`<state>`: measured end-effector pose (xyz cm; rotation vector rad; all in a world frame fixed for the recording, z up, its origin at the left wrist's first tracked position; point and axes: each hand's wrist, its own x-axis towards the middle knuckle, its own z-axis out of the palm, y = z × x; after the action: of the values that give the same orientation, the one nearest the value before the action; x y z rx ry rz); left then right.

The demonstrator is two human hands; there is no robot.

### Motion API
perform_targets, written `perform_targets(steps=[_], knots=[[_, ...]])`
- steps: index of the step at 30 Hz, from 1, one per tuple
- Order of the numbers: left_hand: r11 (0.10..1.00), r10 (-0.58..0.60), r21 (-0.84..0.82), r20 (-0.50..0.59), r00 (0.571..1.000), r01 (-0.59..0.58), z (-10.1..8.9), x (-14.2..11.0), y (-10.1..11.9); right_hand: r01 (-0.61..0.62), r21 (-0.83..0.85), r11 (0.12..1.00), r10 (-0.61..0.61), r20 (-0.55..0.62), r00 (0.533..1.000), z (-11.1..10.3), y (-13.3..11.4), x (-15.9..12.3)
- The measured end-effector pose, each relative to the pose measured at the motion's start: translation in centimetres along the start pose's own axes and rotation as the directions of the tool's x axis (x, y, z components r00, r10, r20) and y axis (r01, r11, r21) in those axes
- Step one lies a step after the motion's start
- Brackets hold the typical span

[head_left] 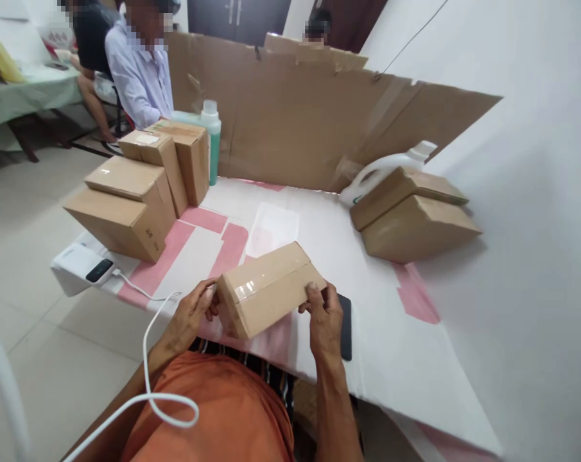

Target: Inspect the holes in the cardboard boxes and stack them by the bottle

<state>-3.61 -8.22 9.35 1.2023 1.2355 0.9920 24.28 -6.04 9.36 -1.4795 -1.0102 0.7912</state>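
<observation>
A brown cardboard box (271, 289) with clear tape on its top sits tilted between my two hands near the table's front edge. My left hand (194, 314) grips its left end, the thumb at the upper corner and the other fingers curled beside it. At the right end my right hand (325, 314) pinches the box, thumb on top and fingers behind the edge. Part of the box's underside is hidden. Just right of my right hand a dark flat phone-like object (346, 327) lies on the table, partly covered by the hand.
Several cardboard boxes (112, 215) stand at the left, beside a green liquid bottle (214, 138). More boxes (415, 224) and a white jug (391, 165) are at the right. A cardboard partition (280, 115) closes the back. A white power bank (81, 264) trails a cable (148, 359) before me.
</observation>
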Motion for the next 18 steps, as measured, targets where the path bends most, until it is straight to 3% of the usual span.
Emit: perform_targets(steps=[6,11,18], knots=[[0.985,0.047,0.165,-0.021,0.999,-0.043,-0.5,0.6,2.1,-0.078,0.002,0.997,0.078,0.033,0.996,-0.2,1.1,0.0],[0.973,0.086,0.22,-0.098,0.991,-0.063,-1.3,1.7,1.8,-0.077,0.094,0.993,0.068,0.086,0.994,-0.9,0.0,0.5],[0.998,0.036,0.063,-0.251,0.967,-0.02,-1.4,3.2,1.2,-0.091,-0.036,0.995,0.097,0.2,0.975,-1.7,-1.8,0.4]])
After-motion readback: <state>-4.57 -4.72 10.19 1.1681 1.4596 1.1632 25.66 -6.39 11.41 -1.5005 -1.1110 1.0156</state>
